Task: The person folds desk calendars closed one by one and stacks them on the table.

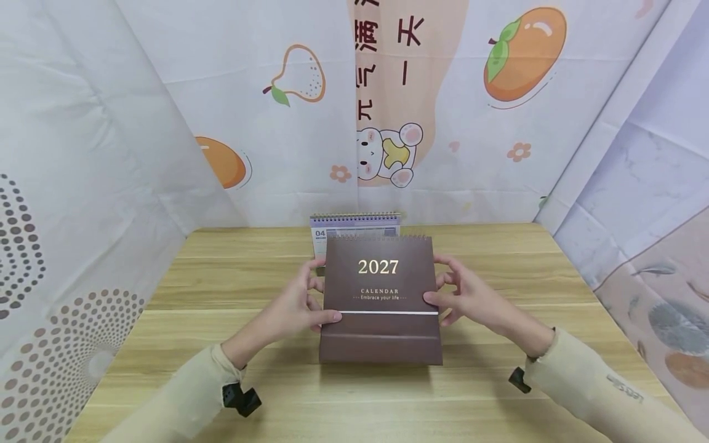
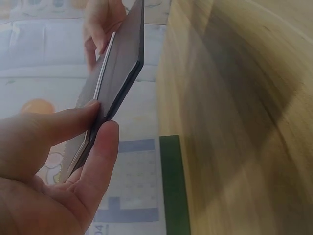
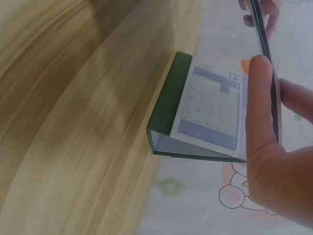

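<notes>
A brown desk calendar [image 1: 382, 283] marked 2027 is held up off the table between both hands, its spiral binding at the top. The left hand [image 1: 301, 301] pinches its left edge, thumb on the front cover and fingers behind. On the opposite edge, the right hand [image 1: 471, 295] grips it the same way. In the left wrist view the brown calendar [image 2: 122, 63] appears nearly edge-on. Behind it a second desk calendar [image 1: 354, 220], with printed date pages and a green base [image 3: 168, 98], stands on the table, partly hidden in the head view.
The wooden table [image 1: 238, 277] ends at a white printed curtain [image 1: 266, 154] at the back. More cloth hangs along the left and right sides. A small black device is strapped at each wrist.
</notes>
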Motion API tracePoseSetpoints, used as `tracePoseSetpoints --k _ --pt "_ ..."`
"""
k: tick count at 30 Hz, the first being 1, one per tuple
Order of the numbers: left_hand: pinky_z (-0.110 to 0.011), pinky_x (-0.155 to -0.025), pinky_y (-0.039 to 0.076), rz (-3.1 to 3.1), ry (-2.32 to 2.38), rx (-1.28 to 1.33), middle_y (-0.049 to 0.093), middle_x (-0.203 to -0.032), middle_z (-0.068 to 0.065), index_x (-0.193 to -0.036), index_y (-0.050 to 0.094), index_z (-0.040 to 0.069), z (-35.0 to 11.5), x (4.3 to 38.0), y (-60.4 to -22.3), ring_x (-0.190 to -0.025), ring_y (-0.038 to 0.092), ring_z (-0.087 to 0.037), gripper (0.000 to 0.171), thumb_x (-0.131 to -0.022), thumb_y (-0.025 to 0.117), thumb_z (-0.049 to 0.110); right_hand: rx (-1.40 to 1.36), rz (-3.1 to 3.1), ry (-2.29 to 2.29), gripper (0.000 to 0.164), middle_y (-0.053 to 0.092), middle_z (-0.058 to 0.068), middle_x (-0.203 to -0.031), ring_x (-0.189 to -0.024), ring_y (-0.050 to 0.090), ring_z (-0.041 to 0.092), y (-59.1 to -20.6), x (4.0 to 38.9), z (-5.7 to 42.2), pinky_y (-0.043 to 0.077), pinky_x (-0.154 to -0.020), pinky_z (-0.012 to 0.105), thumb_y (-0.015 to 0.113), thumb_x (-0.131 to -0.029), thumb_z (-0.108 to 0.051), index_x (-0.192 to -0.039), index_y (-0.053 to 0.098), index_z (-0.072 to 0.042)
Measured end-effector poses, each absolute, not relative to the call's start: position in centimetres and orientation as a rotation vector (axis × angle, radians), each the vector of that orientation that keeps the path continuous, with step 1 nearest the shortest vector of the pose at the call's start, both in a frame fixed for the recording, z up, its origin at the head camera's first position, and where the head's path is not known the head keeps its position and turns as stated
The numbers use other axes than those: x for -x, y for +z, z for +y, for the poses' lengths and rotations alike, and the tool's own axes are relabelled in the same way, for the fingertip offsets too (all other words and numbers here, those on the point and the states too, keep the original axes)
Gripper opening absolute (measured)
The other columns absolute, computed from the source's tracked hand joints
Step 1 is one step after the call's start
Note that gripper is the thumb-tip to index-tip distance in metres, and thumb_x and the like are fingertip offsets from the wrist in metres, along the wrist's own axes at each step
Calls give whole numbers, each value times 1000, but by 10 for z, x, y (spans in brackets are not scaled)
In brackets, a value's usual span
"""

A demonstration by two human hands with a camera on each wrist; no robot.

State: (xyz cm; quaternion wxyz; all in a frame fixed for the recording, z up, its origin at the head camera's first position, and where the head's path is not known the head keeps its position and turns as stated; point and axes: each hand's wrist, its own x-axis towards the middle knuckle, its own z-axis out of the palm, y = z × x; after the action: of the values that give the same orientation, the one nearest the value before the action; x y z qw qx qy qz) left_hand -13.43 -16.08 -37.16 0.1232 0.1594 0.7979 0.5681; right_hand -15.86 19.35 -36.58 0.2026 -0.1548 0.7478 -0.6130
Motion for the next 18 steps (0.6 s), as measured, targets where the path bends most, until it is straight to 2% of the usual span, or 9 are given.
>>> tracePoseSetpoints --k 9,15,18 --pt "-55 -60 58 2321 1597 -421 53 -120 -23 -158 13 8 -162 138 -385 -63 67 -25 103 -83 84 5 453 2116 -1608 82 54 21 -103 -75 69 35 -380 167 194 56 -68 64 75 -93 -10 -156 22 -6" --pt "-50 -57 58 2341 1519 -425 54 -120 -22 -159 11 6 -165 143 -400 -61 66 -36 104 -84 83 5 525 2164 -1516 82 59 19 -101 -77 68 45 -395 173 192 58 -63 56 73 -94 -10 -156 20 -2" --pt "-49 -57 57 2347 1482 -402 54 -122 -21 -159 10 7 -165 143 -408 -59 66 -40 105 -84 83 6 518 2178 -1486 83 58 18 -102 -78 68 46 -401 174 192 58 -60 51 73 -94 -10 -157 19 -2"
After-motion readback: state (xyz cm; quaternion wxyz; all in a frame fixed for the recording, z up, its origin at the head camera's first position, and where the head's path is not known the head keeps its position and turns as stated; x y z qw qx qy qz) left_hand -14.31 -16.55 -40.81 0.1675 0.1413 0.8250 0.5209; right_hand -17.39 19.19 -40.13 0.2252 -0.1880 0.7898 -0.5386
